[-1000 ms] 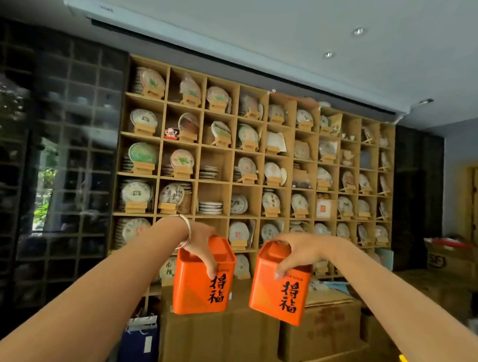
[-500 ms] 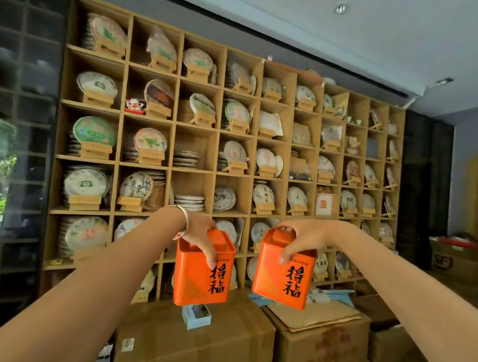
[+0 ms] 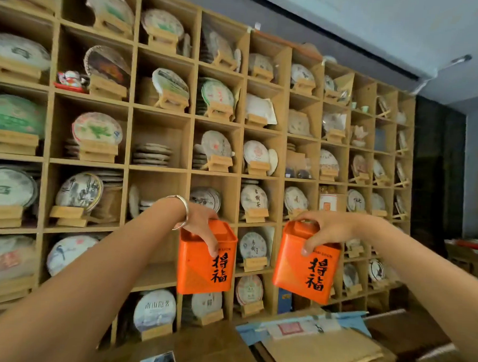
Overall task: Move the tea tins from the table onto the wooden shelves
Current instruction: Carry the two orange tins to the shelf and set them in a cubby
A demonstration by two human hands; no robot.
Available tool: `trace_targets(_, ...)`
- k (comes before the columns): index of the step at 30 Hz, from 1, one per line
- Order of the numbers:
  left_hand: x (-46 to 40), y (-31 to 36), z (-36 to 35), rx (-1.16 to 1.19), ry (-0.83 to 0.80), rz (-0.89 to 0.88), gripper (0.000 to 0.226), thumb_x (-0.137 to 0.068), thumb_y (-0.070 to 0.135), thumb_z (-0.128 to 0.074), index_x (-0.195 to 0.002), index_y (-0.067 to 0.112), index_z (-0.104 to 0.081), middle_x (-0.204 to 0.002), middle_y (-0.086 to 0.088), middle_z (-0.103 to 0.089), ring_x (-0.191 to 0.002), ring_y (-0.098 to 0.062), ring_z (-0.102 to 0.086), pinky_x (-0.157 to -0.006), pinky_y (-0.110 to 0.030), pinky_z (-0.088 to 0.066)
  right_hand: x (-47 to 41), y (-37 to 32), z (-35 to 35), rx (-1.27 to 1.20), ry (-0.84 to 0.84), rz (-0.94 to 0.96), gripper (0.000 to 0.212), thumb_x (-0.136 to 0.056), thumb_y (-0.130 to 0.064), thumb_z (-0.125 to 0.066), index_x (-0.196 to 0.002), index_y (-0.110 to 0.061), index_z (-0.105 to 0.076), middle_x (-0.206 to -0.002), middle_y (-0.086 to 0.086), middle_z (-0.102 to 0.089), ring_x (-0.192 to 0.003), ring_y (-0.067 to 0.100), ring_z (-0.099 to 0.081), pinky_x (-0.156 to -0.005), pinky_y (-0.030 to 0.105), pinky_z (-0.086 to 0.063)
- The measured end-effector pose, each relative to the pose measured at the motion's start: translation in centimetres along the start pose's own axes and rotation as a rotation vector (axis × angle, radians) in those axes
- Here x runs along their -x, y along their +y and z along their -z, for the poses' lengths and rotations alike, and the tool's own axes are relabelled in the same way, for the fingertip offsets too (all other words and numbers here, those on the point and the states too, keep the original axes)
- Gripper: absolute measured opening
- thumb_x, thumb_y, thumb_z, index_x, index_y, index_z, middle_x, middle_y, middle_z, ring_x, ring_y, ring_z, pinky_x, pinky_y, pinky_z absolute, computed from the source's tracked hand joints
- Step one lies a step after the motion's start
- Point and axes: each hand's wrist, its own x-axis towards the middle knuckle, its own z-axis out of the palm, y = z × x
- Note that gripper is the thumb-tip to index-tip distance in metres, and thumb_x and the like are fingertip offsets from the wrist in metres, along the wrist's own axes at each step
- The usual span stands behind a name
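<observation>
The left hand [image 3: 202, 223] gripped the top of a rectangular orange metal tea tin with black characters [image 3: 204, 265], fingers draped over its upper front edge, and held it in the air, roughly upright. A thin silver bangle [image 3: 183, 214] circled the left wrist. The right hand [image 3: 326, 229] clamped the lid end of a second orange tea tin [image 3: 305, 267] of the same kind, thumb down the front face, and this tin hung tilted, its bottom swung toward the left tin. The two tins were near each other but apart, level with one another.

Behind both hands stood the tall wooden grid shelving [image 3: 189, 147], its compartments filled mostly with round paper-wrapped tea cakes [image 3: 96, 130] propped on small wooden stands. Directly behind the left forearm one compartment showed a bare wooden floor [image 3: 158, 276]. Below the hands lay brown cardboard boxes [image 3: 325, 354], with a blue-edged packet [image 3: 305, 327] resting on top beneath the right hand.
</observation>
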Motion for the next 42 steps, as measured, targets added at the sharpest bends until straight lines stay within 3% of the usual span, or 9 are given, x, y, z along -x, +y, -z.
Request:
trace_targets(4,-6.9,0.4,0.1,0.003,0.03,0.058,0.105,-0.046,0.057,-0.085,-0.136,0.033,-0.037,-0.122,-0.002,-0.059,-0.106,-0.028,-0.062,-0.094,-0.048,-0.051,-6.9,4.4,1.5,0.0,-0.02,0.041,0.09,-0.059,-0.04,-0.086,-0.135,-0.03,-0.039,-0.112,-0.001,-0.064,-0.092,0.014,-0.07,-0.071,0.026,-0.058)
trace_targets(8,-12.3,0.4,2.0,0.07,0.04,0.106,0.101,-0.053,0.052,-0.085,-0.137,0.031,-0.034,-0.125,-0.003,-0.058,-0.107,-0.027,-0.062,-0.094,-0.045,-0.052,-14.4,6.9,4.2,0.005,-0.066,0.111,0.091,-0.056,-0.042,-0.086,-0.133,-0.033,-0.038,-0.114,-0.002,-0.062,-0.095,0.015,-0.068,-0.075,0.029,-0.058)
trace_targets(14,-18.2,-1.4,4.7,0.125,0.09,0.214,0.094,-0.054,0.054,-0.084,-0.133,0.032,-0.038,-0.107,0.006,-0.062,-0.096,-0.019,-0.064,-0.071,-0.028,-0.055,-24.6,8.1,5.8,0.007,-0.102,0.256,0.083,-0.056,-0.04,-0.088,-0.126,-0.036,-0.044,-0.113,-0.006,-0.061,-0.094,0.014,-0.066,-0.069,0.025,-0.058)
trace_targets(17,-21.2,-2.8,5.3,0.126,0.059,0.285,0.092,-0.057,0.053,-0.084,-0.133,0.033,-0.036,-0.106,0.005,-0.06,-0.097,-0.02,-0.063,-0.068,-0.026,-0.054,-29.5,8.5,5.0,-0.009,-0.145,0.293,0.087,-0.052,-0.042,-0.088,-0.127,-0.037,-0.044,-0.117,-0.003,-0.06,-0.101,0.016,-0.064,-0.079,0.033,-0.059)
trace_targets(22,-25.8,-6.5,5.3,0.112,0.026,0.321,0.096,-0.059,0.05,-0.084,-0.139,0.031,-0.033,-0.114,0.003,-0.056,-0.101,-0.021,-0.06,-0.072,-0.027,-0.052,-36.8,8.2,3.9,0.014,-0.154,0.327,0.103,-0.052,-0.044,-0.086,-0.139,-0.031,-0.034,-0.122,-0.004,-0.054,-0.104,0.016,-0.061,-0.085,0.033,-0.056)
trace_targets(27,-29.6,-11.4,5.9,0.152,-0.024,0.343,0.101,-0.059,0.048,-0.084,-0.142,0.029,-0.03,-0.122,-0.002,-0.055,-0.1,-0.022,-0.059,-0.08,-0.032,-0.054,-44.5,5.9,3.4,0.044,-0.173,0.348,0.092,-0.062,-0.036,-0.086,-0.138,-0.031,-0.033,-0.121,-0.002,-0.055,-0.104,0.018,-0.063,-0.085,0.034,-0.057)
trace_targets(30,-31.6,-14.4,7.2,0.163,-0.027,0.345,0.1,-0.054,0.052,-0.083,-0.139,0.031,-0.035,-0.106,0.006,-0.057,-0.092,-0.019,-0.062,-0.07,-0.027,-0.055,-49.4,3.6,3.5,0.032,-0.153,0.371,0.091,-0.061,-0.037,-0.086,-0.135,-0.031,-0.033,-0.123,0.003,-0.057,-0.102,0.02,-0.065,-0.086,0.039,-0.057)
trace_targets(33,-33.5,-17.7,8.0,0.155,-0.018,0.348,0.096,-0.061,0.049,-0.083,-0.14,0.032,-0.032,-0.111,0.005,-0.054,-0.096,-0.02,-0.059,-0.065,-0.025,-0.052,-54.2,1.6,3.2,0.011,-0.144,0.39,0.086,-0.06,-0.036,-0.086,-0.13,-0.033,-0.037,-0.118,0.001,-0.06,-0.099,0.018,-0.067,-0.082,0.036,-0.059)
trace_targets(42,-37.4,-24.5,7.9,0.201,-0.018,0.354,0.093,-0.068,0.045,-0.081,-0.143,0.034,-0.028,-0.137,-0.004,-0.048,-0.118,-0.028,-0.054,-0.092,-0.039,-0.051,-65.8,-2.0,0.9,0.091,-0.207,0.35,0.084,-0.063,-0.034,-0.084,-0.132,-0.035,-0.036,-0.117,0.001,-0.061,-0.096,0.018,-0.068,-0.079,0.034,-0.059)
